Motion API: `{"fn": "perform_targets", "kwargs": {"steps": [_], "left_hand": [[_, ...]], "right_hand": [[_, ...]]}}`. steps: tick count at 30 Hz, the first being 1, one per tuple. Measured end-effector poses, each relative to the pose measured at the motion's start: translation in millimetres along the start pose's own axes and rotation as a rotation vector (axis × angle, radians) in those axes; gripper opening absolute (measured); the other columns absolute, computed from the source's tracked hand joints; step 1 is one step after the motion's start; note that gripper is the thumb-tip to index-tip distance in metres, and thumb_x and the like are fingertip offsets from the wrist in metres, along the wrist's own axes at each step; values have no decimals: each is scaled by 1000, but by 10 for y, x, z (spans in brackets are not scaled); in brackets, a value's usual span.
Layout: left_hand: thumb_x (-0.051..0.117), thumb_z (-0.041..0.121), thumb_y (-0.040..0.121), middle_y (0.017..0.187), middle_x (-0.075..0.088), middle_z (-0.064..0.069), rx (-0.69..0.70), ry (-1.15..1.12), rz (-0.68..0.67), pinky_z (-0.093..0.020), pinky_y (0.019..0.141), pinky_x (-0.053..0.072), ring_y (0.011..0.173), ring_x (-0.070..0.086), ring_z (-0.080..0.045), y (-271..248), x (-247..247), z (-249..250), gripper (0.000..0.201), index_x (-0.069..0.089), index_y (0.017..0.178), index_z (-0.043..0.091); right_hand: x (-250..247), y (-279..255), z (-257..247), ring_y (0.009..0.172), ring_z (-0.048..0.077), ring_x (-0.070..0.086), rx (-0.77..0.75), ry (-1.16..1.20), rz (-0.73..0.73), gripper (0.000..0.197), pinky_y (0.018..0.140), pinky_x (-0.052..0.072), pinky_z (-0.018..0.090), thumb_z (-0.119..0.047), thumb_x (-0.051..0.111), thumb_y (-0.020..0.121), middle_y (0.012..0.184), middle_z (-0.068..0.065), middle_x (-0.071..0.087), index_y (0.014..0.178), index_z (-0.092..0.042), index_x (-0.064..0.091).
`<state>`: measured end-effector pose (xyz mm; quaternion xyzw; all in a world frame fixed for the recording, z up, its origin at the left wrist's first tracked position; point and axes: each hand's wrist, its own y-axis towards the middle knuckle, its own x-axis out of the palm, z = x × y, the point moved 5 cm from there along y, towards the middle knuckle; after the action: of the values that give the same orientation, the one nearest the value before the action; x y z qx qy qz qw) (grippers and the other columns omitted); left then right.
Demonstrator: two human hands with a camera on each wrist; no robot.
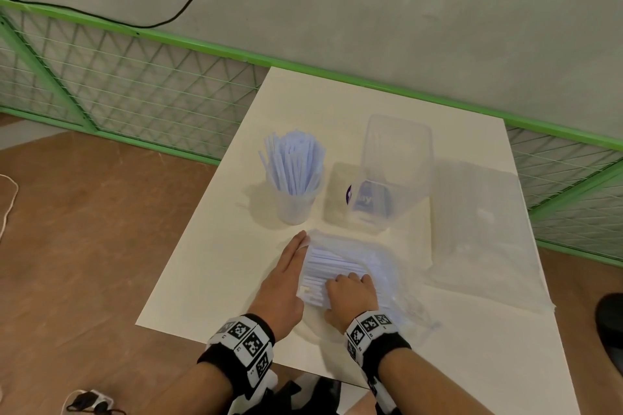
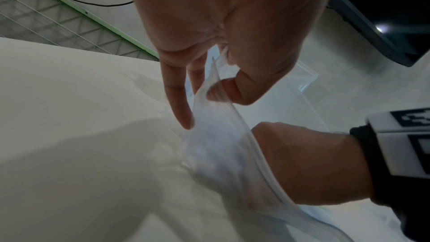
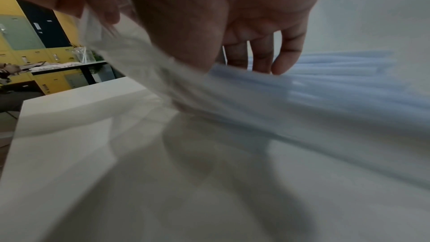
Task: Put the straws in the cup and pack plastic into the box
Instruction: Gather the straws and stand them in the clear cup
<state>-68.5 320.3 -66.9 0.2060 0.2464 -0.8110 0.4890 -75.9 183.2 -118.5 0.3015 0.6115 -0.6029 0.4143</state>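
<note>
A clear plastic bag with a bundle of pale blue straws lies on the white table near its front. My left hand pinches the bag's open edge between thumb and fingers. My right hand curls its fingers over the straws at the bag's mouth. Behind the bag stands a clear cup full of upright straws. A clear box stands to the cup's right, open, with a blue-labelled item inside.
A flat clear plastic piece lies at the table's right. A green wire fence runs behind the table. A dark object sits at the right edge. The left table edge drops to brown floor.
</note>
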Motion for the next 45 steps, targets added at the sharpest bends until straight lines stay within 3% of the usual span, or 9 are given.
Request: {"fn": "perform_targets", "kwargs": {"steps": [14,21,27,33,35,38,40,42,45], "left_hand": [[46,-20,70,158,-9,28,13,22,6,-29,103,45,140,31,-4,0,-7,14,104,10,155,28],[46,-20,70,157,-9,30,11,15,15,-29,106,43,141,26,-2,-5,-14,2,105,8,154,31],[45,-21,70,157,-10,30,13,14,12,-26,106,43,142,26,-1,-15,-7,-5,105,7,155,29],[45,-20,70,156,-11,32,-2,17,6,-26,103,45,140,31,-3,-15,-5,-17,106,7,155,30],[45,-21,70,156,-11,31,-6,14,7,-25,102,46,139,33,-5,-9,-20,-18,106,8,155,30],[45,-21,69,156,-8,32,3,5,18,-28,105,44,140,30,-4,1,-33,-39,106,11,155,30],[45,-22,68,156,-7,33,6,4,22,-28,108,42,141,28,-3,9,-34,-53,106,11,155,30],[45,-22,68,155,-7,34,1,2,21,-29,107,43,141,30,-3,20,-30,-62,107,12,154,31],[46,-21,68,155,-7,35,-6,4,21,-30,104,45,137,35,-5,34,-32,-70,106,12,153,33]], "right_hand": [[16,-86,10,111,27,56,-21,114,111,42,93,35,38,-14,43,91,118,2,63,132,-21,42],[8,-37,31,125,28,46,-8,106,67,39,103,34,37,-17,44,94,133,5,54,132,-16,49],[4,-47,-3,120,27,50,-11,96,72,39,99,35,38,-13,46,90,128,4,57,129,-19,49],[-3,-53,-13,123,29,47,-44,69,52,37,104,33,39,-21,47,92,129,7,56,128,-16,53],[-35,-82,9,115,28,54,-59,157,83,37,96,37,35,-26,46,92,123,6,60,127,-17,49],[-111,-153,109,98,27,62,-35,426,116,29,72,37,28,-30,48,92,109,5,67,118,-16,49],[-167,-197,205,93,23,63,3,612,139,24,69,37,25,-32,54,93,103,4,68,110,-17,54],[-269,-283,278,77,12,62,24,779,228,17,65,36,18,-34,57,94,84,-1,67,86,-20,58],[-457,-475,322,62,8,57,56,1129,379,33,63,40,17,-30,64,92,67,5,62,65,-10,59]]}}
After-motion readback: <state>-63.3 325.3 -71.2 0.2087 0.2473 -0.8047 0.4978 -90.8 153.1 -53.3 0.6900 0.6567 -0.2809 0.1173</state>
